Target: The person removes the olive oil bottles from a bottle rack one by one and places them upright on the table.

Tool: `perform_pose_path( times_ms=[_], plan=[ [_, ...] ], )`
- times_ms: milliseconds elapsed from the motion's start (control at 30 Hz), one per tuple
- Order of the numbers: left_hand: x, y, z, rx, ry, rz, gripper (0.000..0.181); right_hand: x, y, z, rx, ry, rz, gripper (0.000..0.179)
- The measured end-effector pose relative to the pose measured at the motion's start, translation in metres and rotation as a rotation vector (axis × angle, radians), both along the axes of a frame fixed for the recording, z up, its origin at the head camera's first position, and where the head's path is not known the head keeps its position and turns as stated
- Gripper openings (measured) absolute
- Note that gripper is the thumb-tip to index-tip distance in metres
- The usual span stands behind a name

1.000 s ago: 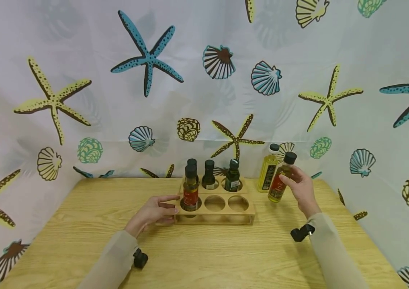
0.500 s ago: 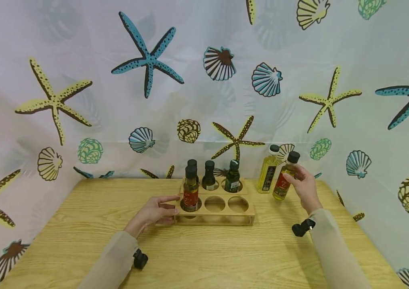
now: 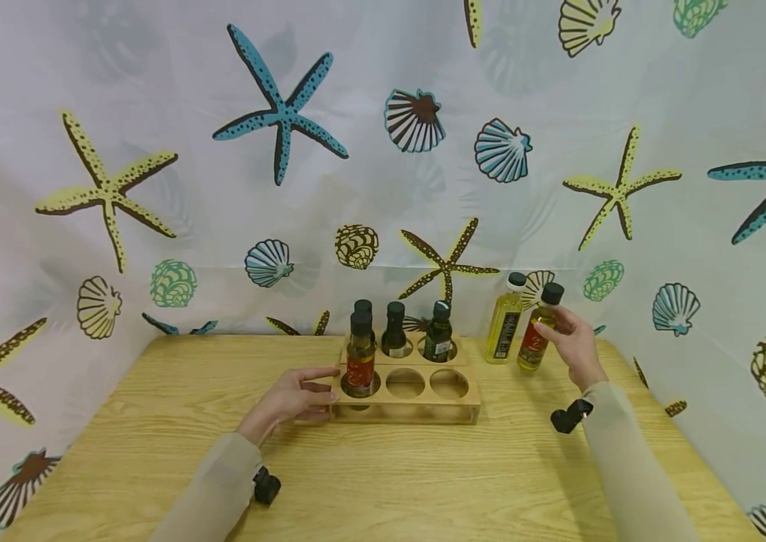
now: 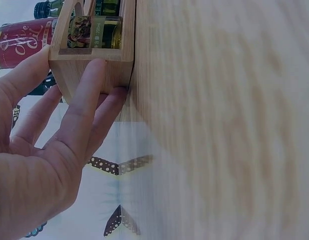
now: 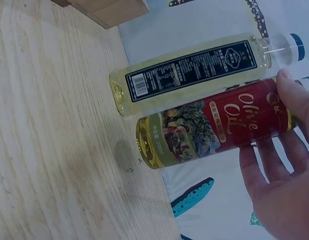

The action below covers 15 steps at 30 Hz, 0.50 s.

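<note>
In the head view my right hand (image 3: 576, 348) grips a small olive oil bottle (image 3: 533, 342) with a red label and black cap. The bottle leans slightly, its base close over the table. Just left of it stands a taller clear bottle of yellow oil (image 5: 189, 75), its dark label facing the right wrist camera. My left hand (image 3: 293, 399) rests its extended fingers against the left end of a two-tier wooden bottle rack (image 3: 403, 412); the thumb lies at the corner (image 4: 54, 52). Another red-labelled olive oil bottle (image 3: 360, 365) fills the rack's front left hole.
Several dark bottles, among them a green one (image 3: 438, 335), occupy the rack's back row. Two front holes, middle and right, hold nothing. The wooden table (image 3: 424, 482) meets a curtain (image 3: 220, 211) printed with starfish and shells.
My right hand has shifted the olive oil bottle slightly right and back, and it leans less than before. The left hand stays against the rack.
</note>
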State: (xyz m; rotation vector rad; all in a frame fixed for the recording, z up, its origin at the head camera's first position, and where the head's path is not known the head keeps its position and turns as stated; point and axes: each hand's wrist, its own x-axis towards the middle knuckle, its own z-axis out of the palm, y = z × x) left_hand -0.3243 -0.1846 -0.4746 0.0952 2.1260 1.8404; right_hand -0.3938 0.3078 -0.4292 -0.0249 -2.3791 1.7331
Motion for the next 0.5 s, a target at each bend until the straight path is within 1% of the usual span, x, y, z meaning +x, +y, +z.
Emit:
perform_pose_path(
  times_ms=[167, 333, 500],
  plan=[
    [-0.001, 0.000, 0.001, -0.002, 0.003, -0.006, 0.061, -0.006, 0.005, 0.002, 0.023, -0.005, 0.040, 0.061],
    [0.000, 0.000, 0.002, -0.003, 0.005, 0.004, 0.059, -0.012, 0.009, 0.003, 0.045, -0.029, 0.055, 0.066],
    [0.001, -0.001, 0.001, -0.005, 0.000, 0.006, 0.059, -0.015, 0.011, 0.004, 0.079, -0.049, 0.077, 0.065]
  ],
)
